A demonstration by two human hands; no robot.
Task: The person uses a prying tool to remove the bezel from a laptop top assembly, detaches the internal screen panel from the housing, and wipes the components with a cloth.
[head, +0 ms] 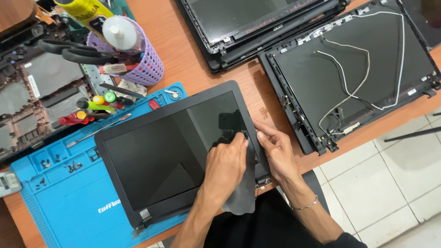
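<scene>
Two hands (225, 165) (278, 154), one cloth (241, 195), perhaps four laptop panels (174, 147), one basket (142, 59).

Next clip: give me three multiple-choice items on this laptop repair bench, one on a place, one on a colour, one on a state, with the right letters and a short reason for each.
1. Where does the laptop screen panel lie?
A. partly on the work mat
B. on the tiled floor
C. inside the basket

2. What colour is the mesh basket holding tools?
A. green
B. purple
C. white

3. What is the left hand doing?
A. hanging free of everything
B. gripping scissors
C. pressing a grey cloth on the screen

Answers: 1 A, the blue mat shows under the panel's left and lower edges. 2 B, its mesh wall is lilac-purple. 3 C, the cloth hangs below the hand while the right hand touches the bezel edge.
</scene>
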